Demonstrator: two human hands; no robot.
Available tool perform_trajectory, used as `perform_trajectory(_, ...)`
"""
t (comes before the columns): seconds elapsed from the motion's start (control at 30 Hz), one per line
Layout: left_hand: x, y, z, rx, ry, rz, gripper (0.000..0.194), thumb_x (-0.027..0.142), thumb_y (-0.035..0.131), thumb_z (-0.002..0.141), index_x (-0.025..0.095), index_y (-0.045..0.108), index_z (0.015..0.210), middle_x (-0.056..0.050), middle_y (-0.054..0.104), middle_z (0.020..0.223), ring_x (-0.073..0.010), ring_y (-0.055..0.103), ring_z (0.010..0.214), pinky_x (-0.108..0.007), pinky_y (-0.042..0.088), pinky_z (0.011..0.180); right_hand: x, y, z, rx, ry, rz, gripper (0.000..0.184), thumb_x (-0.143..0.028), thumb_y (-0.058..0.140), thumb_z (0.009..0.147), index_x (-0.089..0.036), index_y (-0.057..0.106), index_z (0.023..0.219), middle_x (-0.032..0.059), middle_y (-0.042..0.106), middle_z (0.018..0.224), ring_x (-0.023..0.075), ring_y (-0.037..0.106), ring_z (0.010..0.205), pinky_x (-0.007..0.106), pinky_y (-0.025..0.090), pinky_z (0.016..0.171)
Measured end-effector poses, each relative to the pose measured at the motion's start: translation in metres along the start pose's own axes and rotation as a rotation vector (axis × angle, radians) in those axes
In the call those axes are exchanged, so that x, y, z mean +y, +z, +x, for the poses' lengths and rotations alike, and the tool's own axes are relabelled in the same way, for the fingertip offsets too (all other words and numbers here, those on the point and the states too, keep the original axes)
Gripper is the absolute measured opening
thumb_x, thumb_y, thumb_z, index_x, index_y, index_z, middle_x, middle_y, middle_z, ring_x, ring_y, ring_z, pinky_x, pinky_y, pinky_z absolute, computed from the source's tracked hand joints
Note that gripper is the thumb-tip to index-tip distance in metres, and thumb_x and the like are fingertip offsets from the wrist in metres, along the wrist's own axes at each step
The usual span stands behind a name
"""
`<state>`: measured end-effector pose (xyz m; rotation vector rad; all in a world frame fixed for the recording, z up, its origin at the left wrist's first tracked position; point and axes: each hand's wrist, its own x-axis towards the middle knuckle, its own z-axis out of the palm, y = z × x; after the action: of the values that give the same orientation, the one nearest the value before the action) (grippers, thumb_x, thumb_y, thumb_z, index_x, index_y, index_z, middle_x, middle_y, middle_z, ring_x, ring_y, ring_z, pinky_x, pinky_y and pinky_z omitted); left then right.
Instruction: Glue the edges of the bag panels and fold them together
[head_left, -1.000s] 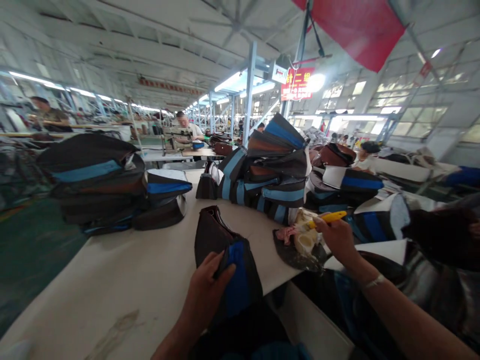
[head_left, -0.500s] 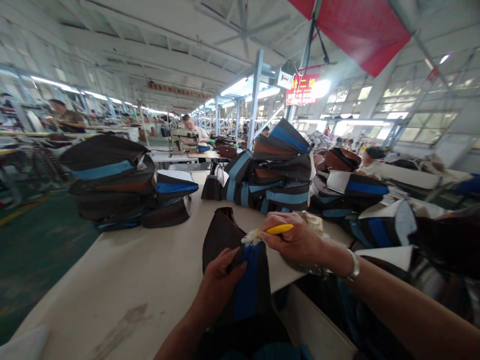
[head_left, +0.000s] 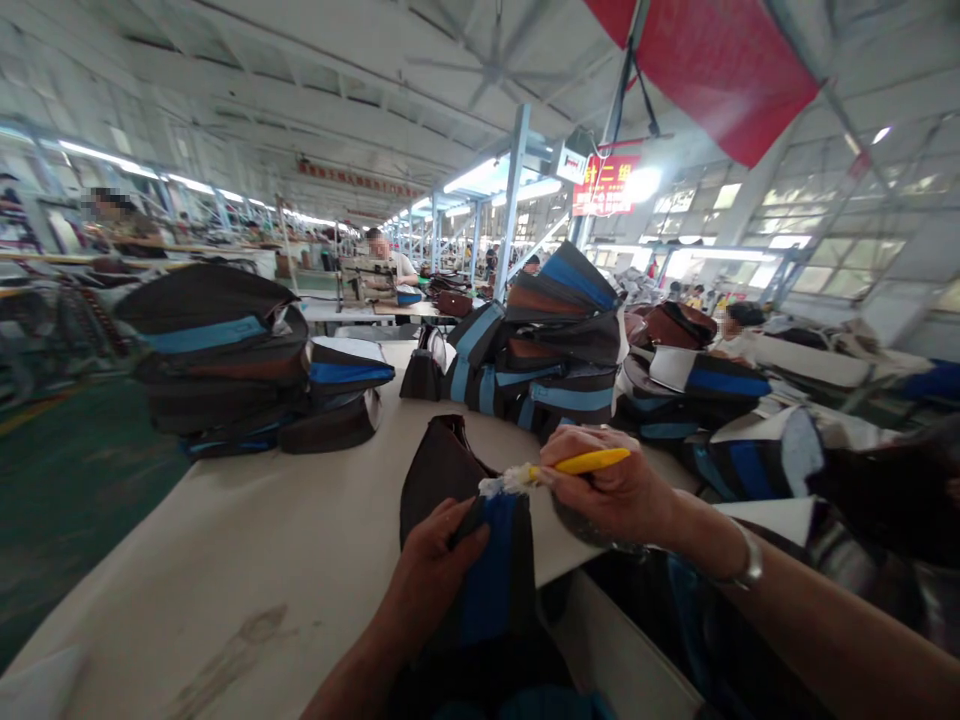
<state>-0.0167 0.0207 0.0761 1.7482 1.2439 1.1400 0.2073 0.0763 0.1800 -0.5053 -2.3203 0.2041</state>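
Observation:
My left hand [head_left: 439, 560] grips the near side of a dark bag piece [head_left: 431, 475] with a blue stripe [head_left: 491, 580], thumb on top and fingers at its edge. The bag piece stands at the front of the table. Pinched in my right hand [head_left: 607, 485] is a yellow-handled brush [head_left: 592, 461]; its whitish, clotted bristles touch the top edge of the bag piece by the blue stripe. Behind my right hand a container, mostly hidden, sits on the table.
Stacked dark bags with blue bands stand at the left [head_left: 217, 380] and at the back middle [head_left: 566, 340]. More bag pieces [head_left: 742, 455] lie to the right. The pale table [head_left: 300, 560] has a brown stain. Co-workers sit at machines beyond.
My right hand has moved a little right, and the brush now lies flatter across the bag piece's top edge. My left hand keeps its hold.

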Motion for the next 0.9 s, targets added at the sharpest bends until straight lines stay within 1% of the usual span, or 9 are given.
perform_trajectory(0.1,-0.002,0.006,-0.002,0.090,0.104,0.181,0.027,0.036,0.051,0.096,0.021,0.070,0.108,-0.002,0.055,0.086,-0.0140,0.058,0.079,-0.023,0.047,0.070,0.003,-0.005,-0.005,-0.054,0.068,-0.059,0.010,-0.021,0.059,0.091,-0.019,0.055,0.082,-0.0004,0.058,0.074,0.0124,0.054,0.067,0.026,0.040,0.064)
perform_trajectory(0.2,-0.008,0.016,-0.004,0.226,0.311,0.537,0.027,0.025,0.049,0.096,0.017,0.065,0.116,-0.003,0.056,0.083,-0.0135,0.056,0.072,-0.023,0.046,0.064,0.000,-0.012,-0.005,0.055,0.180,-0.072,0.013,-0.024,0.059,0.091,-0.020,0.055,0.079,0.0000,0.058,0.072,0.0128,0.053,0.063,0.027,0.039,0.060)
perform_trajectory(0.27,-0.011,0.023,-0.005,0.287,0.460,0.798,0.028,0.017,0.047,0.095,0.014,0.063,0.118,-0.004,0.057,0.082,-0.0147,0.055,0.070,-0.024,0.046,0.062,-0.008,-0.015,-0.002,0.110,0.208,-0.037,0.017,-0.028,0.056,0.093,-0.020,0.056,0.079,0.0000,0.057,0.071,0.0121,0.050,0.058,0.027,0.037,0.057)
perform_trajectory(0.37,-0.011,0.031,-0.005,0.308,0.558,1.031,0.026,0.009,0.046,0.092,0.012,0.062,0.114,-0.005,0.057,0.080,-0.0165,0.054,0.070,-0.028,0.047,0.064,-0.023,-0.012,0.005,0.073,0.200,-0.008,0.021,-0.028,0.053,0.094,-0.019,0.055,0.075,-0.0009,0.055,0.067,0.0107,0.047,0.054,0.026,0.035,0.054)
perform_trajectory(0.5,-0.007,0.035,-0.005,0.312,0.569,1.140,0.022,0.009,0.048,0.091,0.012,0.060,0.110,-0.004,0.055,0.079,-0.0180,0.053,0.069,-0.030,0.047,0.061,-0.026,-0.002,0.011,-0.092,0.148,-0.245,0.021,-0.022,0.057,0.087,-0.018,0.051,0.068,-0.0019,0.051,0.061,0.0106,0.044,0.055,0.027,0.030,0.054)
perform_trajectory(0.57,-0.006,0.036,-0.005,0.313,0.589,1.164,0.021,0.008,0.048,0.091,0.011,0.059,0.110,-0.004,0.055,0.079,-0.0182,0.053,0.069,-0.031,0.047,0.061,-0.023,0.000,0.012,-0.059,0.151,-0.332,0.019,-0.022,0.056,0.086,-0.018,0.051,0.068,-0.0011,0.053,0.063,0.0111,0.046,0.057,0.027,0.029,0.057)
perform_trajectory(0.63,-0.005,0.038,-0.006,0.302,0.602,1.171,0.022,0.007,0.047,0.091,0.010,0.058,0.109,-0.004,0.054,0.079,-0.0179,0.053,0.069,-0.031,0.047,0.060,-0.021,0.001,0.014,-0.033,0.170,-0.309,0.020,-0.024,0.054,0.089,-0.018,0.052,0.070,-0.0012,0.052,0.062,0.0103,0.045,0.055,0.026,0.029,0.056)
perform_trajectory(0.77,-0.004,0.044,-0.006,0.290,0.628,1.178,0.024,0.003,0.047,0.087,0.009,0.058,0.107,-0.004,0.053,0.078,-0.0190,0.053,0.067,-0.032,0.046,0.057,-0.020,0.006,0.020,-0.193,0.133,-0.376,0.022,-0.024,0.056,0.088,-0.018,0.049,0.067,-0.0022,0.050,0.061,0.0097,0.038,0.052,0.027,0.025,0.054)
perform_trajectory(0.9,-0.005,0.050,-0.006,0.282,0.643,1.173,0.022,0.004,0.048,0.088,0.009,0.058,0.107,-0.004,0.054,0.078,-0.0187,0.053,0.067,-0.032,0.046,0.056,-0.018,0.011,0.026,-0.172,0.163,-0.440,0.022,-0.021,0.057,0.085,-0.018,0.047,0.065,-0.0022,0.051,0.061,0.0092,0.037,0.051,0.027,0.023,0.054)
